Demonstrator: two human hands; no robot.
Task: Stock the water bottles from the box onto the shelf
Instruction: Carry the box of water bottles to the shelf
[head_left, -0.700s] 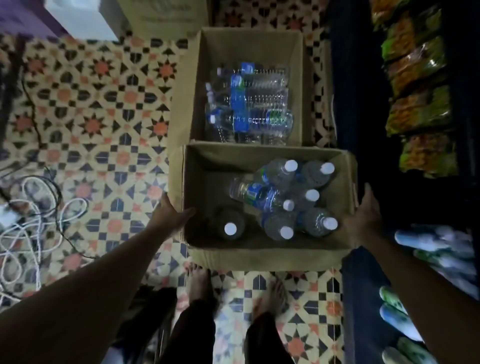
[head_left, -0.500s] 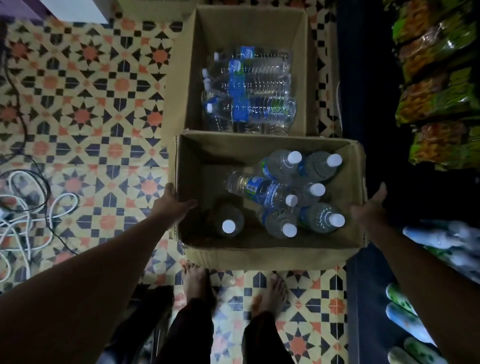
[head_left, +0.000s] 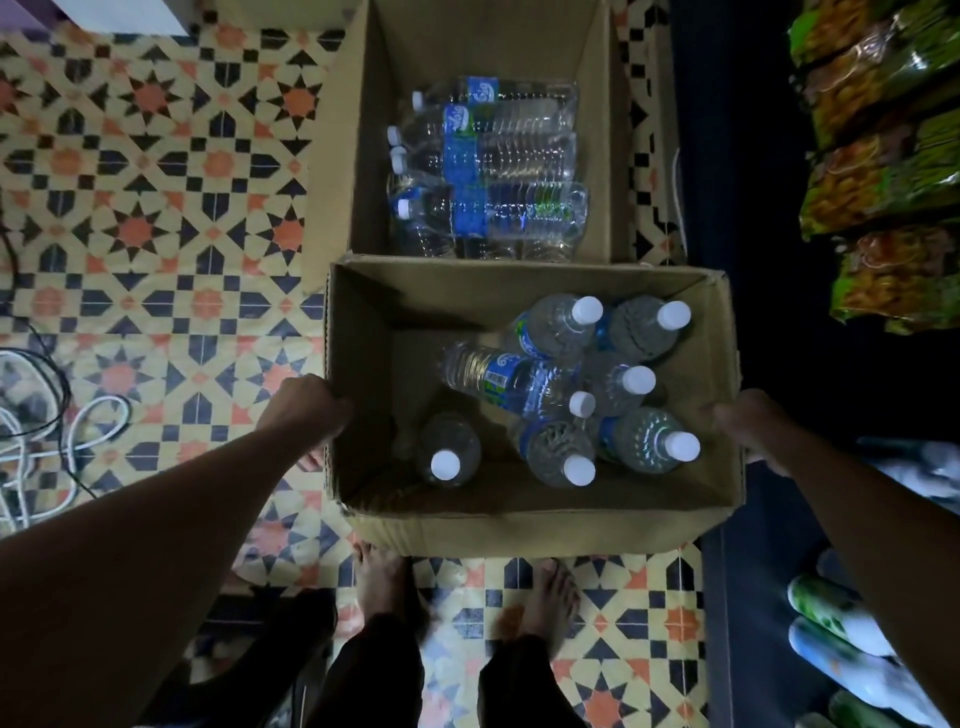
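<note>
An open cardboard box (head_left: 519, 525) is held in front of me above the patterned floor. My left hand (head_left: 306, 410) grips its left wall and my right hand (head_left: 748, 421) grips its right wall. Inside it are several clear water bottles (head_left: 644, 441) with white caps, most upright, one lying across the others (head_left: 498, 376). One bottle (head_left: 449, 449) stands alone at the left. The dark shelf unit (head_left: 753, 208) runs down the right side.
A second open box (head_left: 363, 156) on the floor beyond holds several bottles lying flat. Snack packets (head_left: 883, 171) hang at the upper right, other bottles (head_left: 852, 654) lie on a lower shelf at the right. Cables (head_left: 47, 415) lie at the left. My bare feet (head_left: 462, 592) stand below the box.
Both hands have closed on the near box's side walls, and the box now sits closer and larger in view. The bottles inside have hardly shifted.
</note>
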